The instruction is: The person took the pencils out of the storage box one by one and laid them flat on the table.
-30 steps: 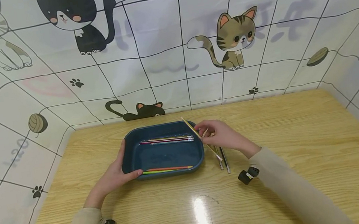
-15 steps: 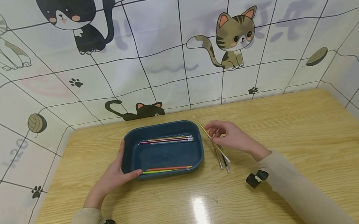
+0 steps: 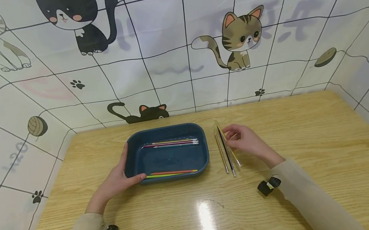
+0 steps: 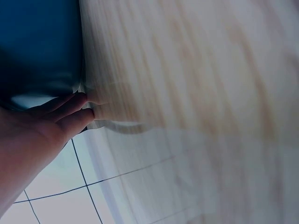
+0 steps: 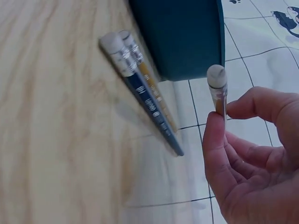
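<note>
My left hand (image 3: 119, 178) grips the left end of a dark blue plastic tray (image 3: 169, 159), thumb over the front rim and fingers along the outer wall. In the right wrist view, my right hand (image 5: 252, 154) pinches a yellow pencil (image 5: 218, 95) between thumb and forefinger, its white eraser end toward the camera. The head view has this pencil slanting beside a black pencil (image 3: 227, 154) and another yellow pencil (image 3: 222, 154), which lie on the table right of the tray. Inside the tray, several pencils (image 3: 174, 144) lie along the back, with an orange pencil (image 3: 174, 172) and a green pencil (image 3: 159, 176) along the front.
The wooden table (image 3: 170, 218) meets a white cloth wall (image 3: 174, 93) printed with cats and grid lines at its back edge. Small black wrist cameras sit at both sleeves, the right camera (image 3: 268, 186) hanging low near the tabletop.
My right hand has moved right, away from the tray's right rim, carrying the yellow pencil to beside the black one and turning it more lengthwise. My left hand and the tray stay put.
</note>
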Demonstrator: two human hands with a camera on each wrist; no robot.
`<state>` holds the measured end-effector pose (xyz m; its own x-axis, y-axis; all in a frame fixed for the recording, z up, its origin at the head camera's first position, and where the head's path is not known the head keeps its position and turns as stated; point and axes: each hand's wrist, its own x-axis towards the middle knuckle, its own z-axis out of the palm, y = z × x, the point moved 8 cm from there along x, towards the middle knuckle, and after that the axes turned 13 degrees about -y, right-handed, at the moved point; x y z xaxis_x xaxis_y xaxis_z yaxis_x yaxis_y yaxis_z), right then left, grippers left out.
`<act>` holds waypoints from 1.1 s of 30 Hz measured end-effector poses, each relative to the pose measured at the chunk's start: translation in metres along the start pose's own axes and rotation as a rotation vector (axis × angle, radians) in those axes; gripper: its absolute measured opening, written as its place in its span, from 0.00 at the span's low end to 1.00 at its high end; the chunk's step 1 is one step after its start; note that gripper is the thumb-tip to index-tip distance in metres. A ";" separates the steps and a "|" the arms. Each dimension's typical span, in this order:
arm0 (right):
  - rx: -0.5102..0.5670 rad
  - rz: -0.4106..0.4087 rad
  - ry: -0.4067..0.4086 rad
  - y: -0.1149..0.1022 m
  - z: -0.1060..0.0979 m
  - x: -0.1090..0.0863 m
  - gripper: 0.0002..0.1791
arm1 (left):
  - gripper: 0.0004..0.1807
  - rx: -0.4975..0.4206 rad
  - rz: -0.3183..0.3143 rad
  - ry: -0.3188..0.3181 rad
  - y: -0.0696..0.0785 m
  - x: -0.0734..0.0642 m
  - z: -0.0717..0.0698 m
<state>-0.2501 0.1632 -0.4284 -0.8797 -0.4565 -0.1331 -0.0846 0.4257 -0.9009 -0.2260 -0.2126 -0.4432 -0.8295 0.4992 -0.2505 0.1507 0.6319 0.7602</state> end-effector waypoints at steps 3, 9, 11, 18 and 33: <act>-0.018 0.036 0.011 0.007 -0.001 -0.002 0.23 | 0.64 -0.008 0.000 0.001 -0.001 0.001 0.000; -0.066 0.104 0.014 0.021 -0.003 -0.004 0.21 | 0.64 -0.011 0.001 0.000 -0.002 0.001 0.001; -0.071 0.117 0.009 0.024 -0.003 -0.004 0.20 | 0.64 -0.009 0.000 0.000 -0.002 0.001 0.000; -0.078 0.148 0.002 0.030 -0.001 -0.005 0.21 | 0.63 -0.014 0.002 -0.006 -0.001 0.001 0.000; -0.155 0.163 0.005 0.027 0.002 -0.002 0.22 | 0.63 -0.011 -0.001 -0.001 -0.001 0.000 0.002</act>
<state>-0.2495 0.1740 -0.4536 -0.8897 -0.3684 -0.2696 -0.0117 0.6087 -0.7934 -0.2254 -0.2125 -0.4451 -0.8290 0.4990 -0.2524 0.1436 0.6262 0.7663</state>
